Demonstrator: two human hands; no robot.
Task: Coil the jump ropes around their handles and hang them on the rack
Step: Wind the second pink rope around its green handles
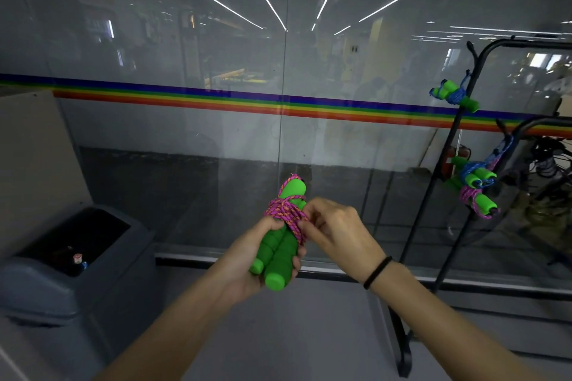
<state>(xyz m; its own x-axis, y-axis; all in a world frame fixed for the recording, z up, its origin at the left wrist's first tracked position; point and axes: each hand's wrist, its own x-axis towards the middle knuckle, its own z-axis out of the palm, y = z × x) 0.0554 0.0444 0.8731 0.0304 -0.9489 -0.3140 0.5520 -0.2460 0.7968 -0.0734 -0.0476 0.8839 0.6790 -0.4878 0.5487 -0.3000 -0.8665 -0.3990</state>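
My left hand grips two green foam handles held side by side, upright and slightly tilted. A pink jump rope is wound around their upper half. My right hand pinches the pink rope at the right side of the coil. A black rack stands at the right. On it hang a blue-roped bundle with green handles high up, and lower down a blue-roped bundle with a pink-roped bundle just below it.
A glass wall with a rainbow stripe stands straight ahead. A grey bin with a dark opening sits at the lower left, against a beige partition. The rack's black foot rests on the grey floor near my right forearm.
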